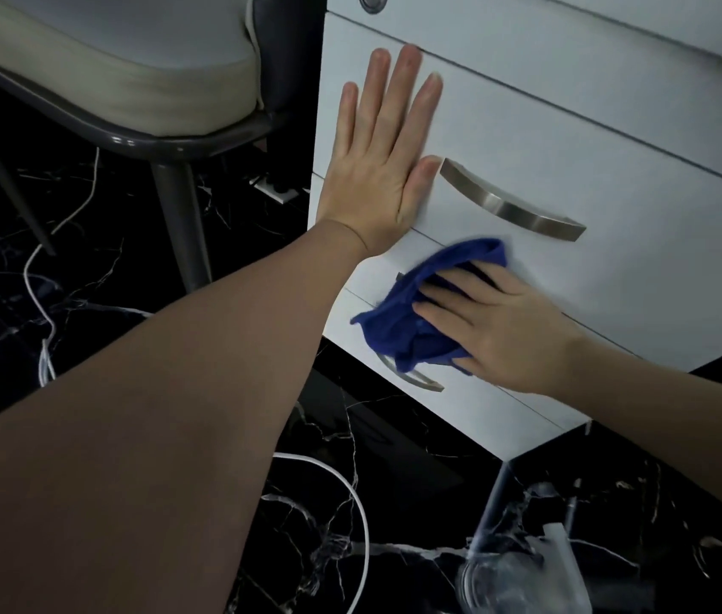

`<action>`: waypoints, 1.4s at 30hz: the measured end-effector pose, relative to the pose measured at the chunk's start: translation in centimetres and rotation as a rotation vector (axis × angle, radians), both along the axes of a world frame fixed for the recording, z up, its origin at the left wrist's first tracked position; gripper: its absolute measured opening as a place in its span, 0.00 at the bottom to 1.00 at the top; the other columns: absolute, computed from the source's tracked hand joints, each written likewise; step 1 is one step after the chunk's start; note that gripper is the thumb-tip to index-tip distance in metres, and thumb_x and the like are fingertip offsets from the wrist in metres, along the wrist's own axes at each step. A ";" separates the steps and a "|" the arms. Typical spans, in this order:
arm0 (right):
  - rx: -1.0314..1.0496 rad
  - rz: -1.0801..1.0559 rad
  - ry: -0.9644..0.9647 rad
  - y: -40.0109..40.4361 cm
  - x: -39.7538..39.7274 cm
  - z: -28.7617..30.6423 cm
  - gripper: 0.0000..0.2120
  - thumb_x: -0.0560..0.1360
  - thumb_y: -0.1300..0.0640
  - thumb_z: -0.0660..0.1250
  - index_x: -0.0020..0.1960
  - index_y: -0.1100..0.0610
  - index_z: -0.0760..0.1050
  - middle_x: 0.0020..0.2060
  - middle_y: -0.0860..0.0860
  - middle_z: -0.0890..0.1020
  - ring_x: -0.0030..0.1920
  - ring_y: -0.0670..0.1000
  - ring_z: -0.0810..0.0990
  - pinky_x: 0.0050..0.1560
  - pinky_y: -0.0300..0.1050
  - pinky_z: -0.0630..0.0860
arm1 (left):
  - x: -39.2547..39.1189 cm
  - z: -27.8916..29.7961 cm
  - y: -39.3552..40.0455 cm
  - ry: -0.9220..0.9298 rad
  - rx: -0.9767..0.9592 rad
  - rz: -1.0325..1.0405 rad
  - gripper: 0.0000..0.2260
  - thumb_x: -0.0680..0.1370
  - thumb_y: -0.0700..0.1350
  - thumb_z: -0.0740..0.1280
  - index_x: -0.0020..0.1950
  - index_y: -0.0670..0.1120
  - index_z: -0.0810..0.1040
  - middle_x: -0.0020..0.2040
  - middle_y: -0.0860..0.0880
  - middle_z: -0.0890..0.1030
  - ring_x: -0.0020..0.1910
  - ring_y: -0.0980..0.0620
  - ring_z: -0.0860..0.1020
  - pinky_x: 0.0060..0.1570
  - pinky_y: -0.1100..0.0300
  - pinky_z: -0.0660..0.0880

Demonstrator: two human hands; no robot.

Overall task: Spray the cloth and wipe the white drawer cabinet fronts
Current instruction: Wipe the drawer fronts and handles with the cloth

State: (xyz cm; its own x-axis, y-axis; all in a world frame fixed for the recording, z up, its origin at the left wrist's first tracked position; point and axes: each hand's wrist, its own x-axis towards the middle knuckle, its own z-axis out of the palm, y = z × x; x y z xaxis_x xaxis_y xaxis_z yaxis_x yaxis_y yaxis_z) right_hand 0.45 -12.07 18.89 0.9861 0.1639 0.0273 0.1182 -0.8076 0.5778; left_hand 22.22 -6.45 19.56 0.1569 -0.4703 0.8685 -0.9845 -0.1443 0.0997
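Note:
The white drawer cabinet (571,139) fills the upper right, its fronts tilted in view. My left hand (383,148) lies flat and open against the middle drawer front, left of a curved metal handle (512,200). My right hand (501,323) presses a bunched blue cloth (407,316) against the seam between the middle and bottom drawers. The cloth partly covers the bottom drawer's handle (416,378). A clear spray bottle (523,565) stands on the floor at the lower right, blurred.
A cushioned chair (128,68) with grey metal legs stands left of the cabinet. White cables (40,268) trail over the black marbled floor (394,458), and another loops near my left forearm. A white power strip (275,188) lies behind the chair leg. A lock (373,0) sits at the cabinet's top.

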 end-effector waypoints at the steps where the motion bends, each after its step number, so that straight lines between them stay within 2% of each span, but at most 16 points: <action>1: -0.010 -0.020 0.000 0.0 -0.4 0.2 0.27 0.76 0.49 0.57 0.68 0.63 0.73 0.66 0.61 0.78 0.69 0.64 0.70 0.73 0.59 0.54 | -0.1 0.1 0.0 -0.004 0.005 0.003 0.27 0.84 0.51 0.45 0.77 0.35 0.58 0.76 0.29 0.60 0.76 0.28 0.55 0.76 0.34 0.49; 5: -0.069 -0.103 0.003 0.9 -0.8 -1.0 0.27 0.79 0.50 0.54 0.73 0.63 0.68 0.72 0.64 0.70 0.73 0.67 0.64 0.75 0.61 0.52 | -0.1 0.2 0.2 0.000 0.020 0.015 0.27 0.84 0.51 0.44 0.77 0.35 0.58 0.76 0.29 0.59 0.76 0.28 0.55 0.76 0.34 0.49; 8: -0.147 -0.068 0.054 1.1 0.8 -1.6 0.25 0.77 0.55 0.59 0.70 0.65 0.70 0.70 0.66 0.72 0.71 0.67 0.68 0.74 0.60 0.59 | -0.3 0.3 0.3 -0.001 0.030 0.029 0.27 0.84 0.52 0.43 0.77 0.35 0.58 0.76 0.29 0.60 0.76 0.28 0.55 0.76 0.34 0.50; 12: -0.216 -0.054 0.099 1.8 3.1 -1.3 0.25 0.75 0.54 0.57 0.68 0.65 0.74 0.67 0.63 0.77 0.69 0.63 0.73 0.73 0.55 0.63 | -0.5 0.3 0.2 -0.001 0.029 0.045 0.27 0.84 0.52 0.43 0.77 0.36 0.58 0.76 0.29 0.60 0.76 0.28 0.56 0.76 0.33 0.52; 16: -0.114 -0.007 0.086 0.9 1.2 -1.2 0.26 0.70 0.58 0.70 0.66 0.68 0.75 0.65 0.65 0.77 0.67 0.65 0.74 0.71 0.57 0.64 | -0.6 0.3 0.5 -0.003 0.037 0.046 0.28 0.84 0.52 0.43 0.77 0.35 0.57 0.76 0.30 0.59 0.76 0.29 0.55 0.76 0.34 0.51; 20: -0.078 0.019 0.084 -0.2 -2.2 -1.1 0.28 0.70 0.60 0.68 0.68 0.69 0.73 0.68 0.65 0.74 0.69 0.65 0.72 0.74 0.58 0.59 | -0.6 0.4 0.6 0.012 0.043 0.036 0.28 0.84 0.52 0.43 0.77 0.35 0.57 0.77 0.29 0.59 0.76 0.29 0.55 0.77 0.34 0.50; 25: -0.109 -0.018 0.146 0.8 2.3 -0.6 0.33 0.63 0.59 0.76 0.66 0.69 0.75 0.65 0.66 0.77 0.66 0.65 0.75 0.71 0.57 0.64 | -0.7 0.4 0.5 0.008 0.044 0.052 0.28 0.84 0.52 0.43 0.77 0.35 0.58 0.76 0.30 0.60 0.76 0.29 0.55 0.76 0.34 0.51; 26: -0.134 -0.015 0.141 1.3 3.3 -0.6 0.32 0.64 0.58 0.75 0.65 0.69 0.75 0.64 0.66 0.78 0.66 0.64 0.76 0.71 0.56 0.65 | -0.7 0.4 0.5 0.013 0.044 0.055 0.27 0.84 0.51 0.44 0.77 0.35 0.58 0.77 0.30 0.60 0.76 0.29 0.55 0.76 0.34 0.51; 28: -0.138 -0.012 0.131 1.5 4.3 -0.8 0.27 0.67 0.58 0.64 0.64 0.68 0.77 0.64 0.66 0.78 0.65 0.64 0.76 0.70 0.57 0.67 | -0.6 0.3 0.4 0.020 0.039 0.055 0.27 0.84 0.51 0.47 0.78 0.35 0.58 0.77 0.30 0.60 0.76 0.29 0.56 0.76 0.34 0.51; 30: -0.085 -0.033 0.182 1.2 3.5 -0.8 0.28 0.68 0.59 0.58 0.65 0.70 0.75 0.66 0.68 0.75 0.66 0.67 0.75 0.70 0.60 0.67 | -0.6 0.3 0.4 0.014 0.031 0.059 0.26 0.84 0.50 0.49 0.77 0.35 0.59 0.76 0.30 0.60 0.76 0.29 0.56 0.76 0.35 0.51; 33: -0.035 0.025 0.201 -0.3 0.3 -0.7 0.28 0.71 0.62 0.59 0.69 0.70 0.70 0.70 0.68 0.70 0.70 0.67 0.70 0.70 0.63 0.67 | -0.5 0.3 0.3 0.011 0.025 0.047 0.26 0.84 0.49 0.49 0.77 0.35 0.59 0.76 0.30 0.60 0.76 0.29 0.56 0.76 0.35 0.50; 35: -0.032 0.070 0.179 -1.1 -1.6 -0.6 0.27 0.71 0.63 0.63 0.69 0.69 0.71 0.70 0.67 0.71 0.71 0.67 0.69 0.69 0.63 0.68 | -0.5 0.4 0.4 0.014 0.025 0.037 0.26 0.84 0.50 0.47 0.77 0.35 0.59 0.76 0.30 0.60 0.76 0.29 0.56 0.76 0.34 0.50; 38: 0.015 0.030 0.105 -0.6 -0.8 -1.2 0.26 0.68 0.65 0.69 0.66 0.70 0.74 0.66 0.67 0.76 0.67 0.66 0.73 0.68 0.62 0.70 | -0.4 0.4 0.3 0.007 0.030 0.043 0.26 0.84 0.50 0.47 0.77 0.35 0.58 0.77 0.30 0.60 0.76 0.29 0.55 0.77 0.34 0.50; 39: 0.048 0.029 0.076 0.0 0.4 -1.4 0.23 0.68 0.66 0.68 0.63 0.71 0.76 0.62 0.68 0.78 0.64 0.66 0.76 0.66 0.61 0.72 | -0.4 0.3 0.3 0.007 0.031 0.046 0.26 0.84 0.50 0.48 0.78 0.35 0.58 0.77 0.30 0.60 0.76 0.29 0.55 0.77 0.35 0.50; 40: 0.082 0.052 0.044 0.7 1.9 -1.5 0.20 0.69 0.66 0.63 0.59 0.71 0.78 0.58 0.68 0.81 0.60 0.66 0.79 0.63 0.60 0.75 | -0.4 0.3 0.3 0.011 0.030 0.047 0.26 0.84 0.49 0.50 0.78 0.36 0.58 0.77 0.30 0.60 0.77 0.29 0.55 0.77 0.35 0.50; 42: 0.133 0.102 -0.018 1.8 4.8 -1.5 0.21 0.69 0.64 0.52 0.50 0.70 0.81 0.49 0.65 0.84 0.52 0.65 0.83 0.58 0.56 0.78 | -0.4 0.2 0.2 0.019 0.023 0.043 0.26 0.84 0.49 0.50 0.78 0.36 0.58 0.77 0.30 0.60 0.77 0.29 0.55 0.76 0.34 0.50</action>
